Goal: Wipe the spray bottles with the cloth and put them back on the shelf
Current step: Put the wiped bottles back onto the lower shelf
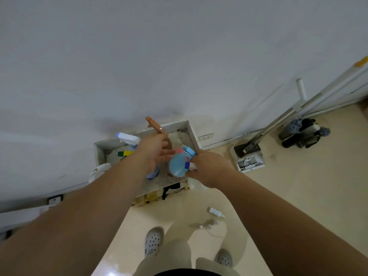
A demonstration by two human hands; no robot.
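Blue plastic marks the spray bottle [177,166] in hand. My right hand [209,169] grasps it near the neck, tilted so its round base faces me, above the front right corner of the shelf [193,134]. A white patch between my right fingers and the bottle is probably the cloth [192,166], but blur prevents confirmation. My left hand [154,153] is released, fingers straight and pointing at the bottle. It is close, but contact cannot be confirmed. An orange handle [154,125] rises just behind that hand, and whether the hand touches it is unclear.

Status: wiping of this bottle appears to be in progress. A white-headed spray bottle [128,138] stands at the rear left corner of the shelf. A green and yellow item [123,153] sits just in front of it. Another bluish bottle [153,174] sits partly under my left wrist. Whether these are already wiped cannot be judged.

Remaining:
1. Finish this bottle.
2. Set it upright on the shelf.
3. Check the small white bottle [216,212] on the floor [278,186].
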